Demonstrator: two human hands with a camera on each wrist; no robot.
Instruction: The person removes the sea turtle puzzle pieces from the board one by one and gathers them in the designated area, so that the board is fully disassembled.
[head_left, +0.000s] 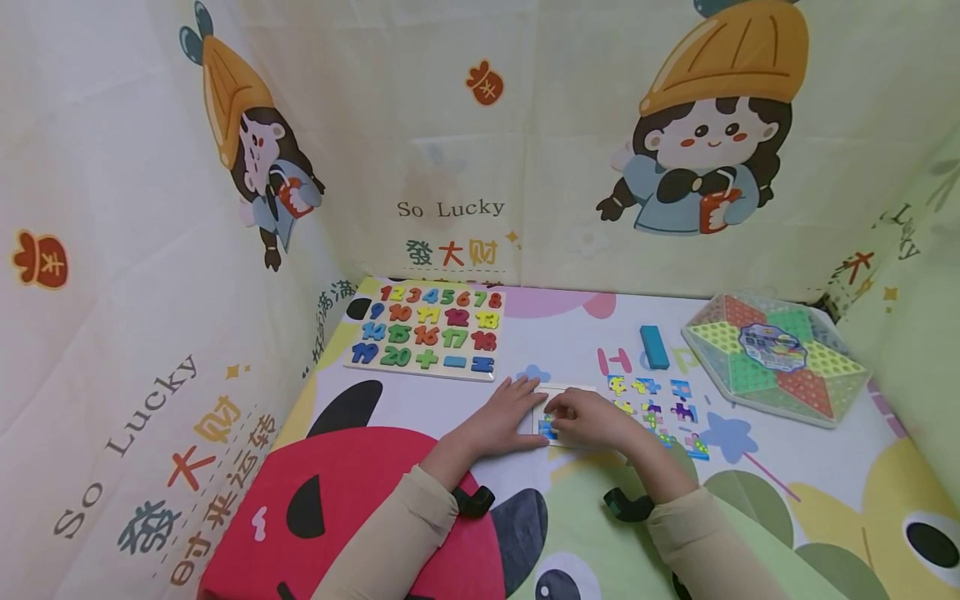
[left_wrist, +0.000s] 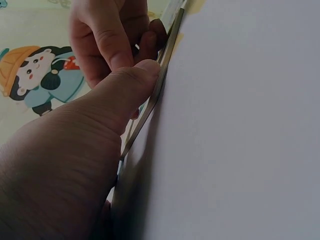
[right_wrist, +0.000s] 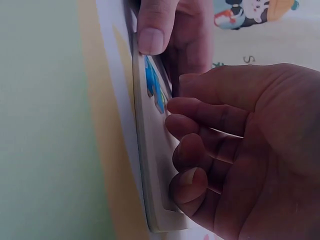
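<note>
In the head view a small light wooden puzzle board (head_left: 568, 388) lies flat between the two hands. Blue puzzle pieces (right_wrist: 152, 82) sit in its recess near one end. My left hand (head_left: 504, 421) spans the board's left end, its thumb pressed on the rim and its fingers stretched toward the far edge. Over the board is my right hand (head_left: 592, 418), fingers loosely bent, with fingertips at the blue pieces. Nothing shows between its thumb and index finger in the right wrist view. Part of the recess is hidden under that hand.
Several loose puzzle pieces (head_left: 683, 412) lie in rows right of the board. Behind them is a blue block (head_left: 654, 347). A clear hexagonal box (head_left: 776, 357) stands at the right. At the back left lies a number board (head_left: 423, 328). Printed curtains surround the table.
</note>
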